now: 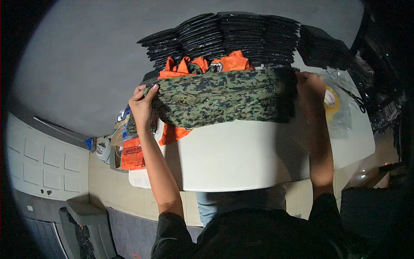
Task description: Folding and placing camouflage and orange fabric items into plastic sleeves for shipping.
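A green camouflage garment (224, 97) is stretched sideways above the white table (241, 159). What kind of garment it is, I cannot make out. My left hand (141, 103) pinches its left end, thumb on top. In shadow, my right hand (311, 88) is closed at the right end, its fingertips partly hidden. Just behind the cloth lie bunched orange garments (236, 61), some with camouflage parts. Another orange piece (174, 134) shows below the garment's left side, on the table.
Tall stacks of flat black plastic packages (241, 39) line the table's far side. On the right are a yellow tape roll (331, 99), scissors (358, 102) and clear plastic bags. An orange packet (132, 154) sits at the left edge. A grey armchair (88, 222) stands lower left.
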Demonstrator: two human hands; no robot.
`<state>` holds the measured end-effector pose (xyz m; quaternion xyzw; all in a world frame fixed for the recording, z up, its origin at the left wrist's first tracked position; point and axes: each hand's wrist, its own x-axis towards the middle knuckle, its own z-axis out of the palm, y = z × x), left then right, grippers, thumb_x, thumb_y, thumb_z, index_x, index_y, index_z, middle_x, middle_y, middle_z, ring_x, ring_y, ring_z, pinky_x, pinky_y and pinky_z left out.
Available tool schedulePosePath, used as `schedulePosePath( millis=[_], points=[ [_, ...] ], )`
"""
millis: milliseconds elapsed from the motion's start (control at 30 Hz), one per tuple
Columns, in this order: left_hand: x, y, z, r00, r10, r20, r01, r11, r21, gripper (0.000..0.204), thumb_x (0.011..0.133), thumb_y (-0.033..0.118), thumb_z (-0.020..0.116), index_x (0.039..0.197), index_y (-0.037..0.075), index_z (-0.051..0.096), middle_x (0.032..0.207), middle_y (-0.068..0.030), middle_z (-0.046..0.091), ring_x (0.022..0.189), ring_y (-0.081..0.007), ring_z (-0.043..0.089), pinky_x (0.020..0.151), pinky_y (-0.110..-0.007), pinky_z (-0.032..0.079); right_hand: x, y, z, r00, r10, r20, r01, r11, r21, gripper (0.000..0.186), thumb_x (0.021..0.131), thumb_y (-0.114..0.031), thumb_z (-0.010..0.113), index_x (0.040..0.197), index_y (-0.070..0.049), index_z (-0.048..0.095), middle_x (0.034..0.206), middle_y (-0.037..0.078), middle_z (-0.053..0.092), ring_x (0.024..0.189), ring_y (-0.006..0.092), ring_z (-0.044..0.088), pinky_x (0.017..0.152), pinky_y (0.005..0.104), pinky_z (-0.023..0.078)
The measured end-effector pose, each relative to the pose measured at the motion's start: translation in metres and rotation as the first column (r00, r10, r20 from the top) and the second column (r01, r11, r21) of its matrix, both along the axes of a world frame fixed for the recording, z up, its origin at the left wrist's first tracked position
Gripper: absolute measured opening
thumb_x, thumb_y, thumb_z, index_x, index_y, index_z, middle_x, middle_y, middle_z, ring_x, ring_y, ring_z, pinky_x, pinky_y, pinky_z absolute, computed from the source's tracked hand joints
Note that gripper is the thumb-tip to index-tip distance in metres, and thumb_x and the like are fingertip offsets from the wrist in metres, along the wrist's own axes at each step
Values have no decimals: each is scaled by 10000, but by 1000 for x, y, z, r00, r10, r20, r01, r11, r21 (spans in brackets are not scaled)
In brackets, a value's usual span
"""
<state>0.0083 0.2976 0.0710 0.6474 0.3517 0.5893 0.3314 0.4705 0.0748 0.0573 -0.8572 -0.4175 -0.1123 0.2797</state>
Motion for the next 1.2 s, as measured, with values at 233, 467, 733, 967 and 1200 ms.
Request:
schedulePosePath(
  millis=[233,467,733,967,1200],
  points=[
    [-13,3,7,1000,-9,-26,4,981,-194,194,965,190,773,959,-4,766,862,0,725,714,-53,581,655,-229,461,34,-9,-4,707,403,-581,-307,915,262,365,1047,-334,602,1008,-6,759,883,105,770,765,260,719,762,425,562],
    [-8,-7,13,991,-131,33,135,954,-269,260,1011,262,716,1028,3,730,912,-17,732,772,-70,617,733,-245,493,31,4,-9,256,563,-786,-142,826,545,436,1026,-394,654,1153,19,717,1040,87,745,903,174,691,856,304,524],
    [-15,12,2,963,-65,261,134,957,-258,178,951,197,789,953,55,682,888,-10,707,774,-88,623,735,-254,499,9,3,-5,235,491,-839,-150,871,468,489,998,-437,689,1332,-81,664,1173,70,711,1065,165,658,926,350,515],
    [-23,30,-13,942,61,331,3,981,-192,269,944,165,794,1134,69,629,904,0,653,770,-94,603,719,-237,485,-5,7,-7,391,637,-664,-257,769,586,464,955,-147,739,1406,-169,630,1204,27,668,1010,124,640,817,287,523],
    [-26,21,-4,958,-30,286,50,997,-62,331,943,148,794,1218,26,654,981,-10,659,878,-93,597,796,-233,486,4,6,-9,453,624,-637,-201,767,609,308,926,-72,753,1234,-86,755,1011,27,725,889,108,659,803,256,547]
  ],
)
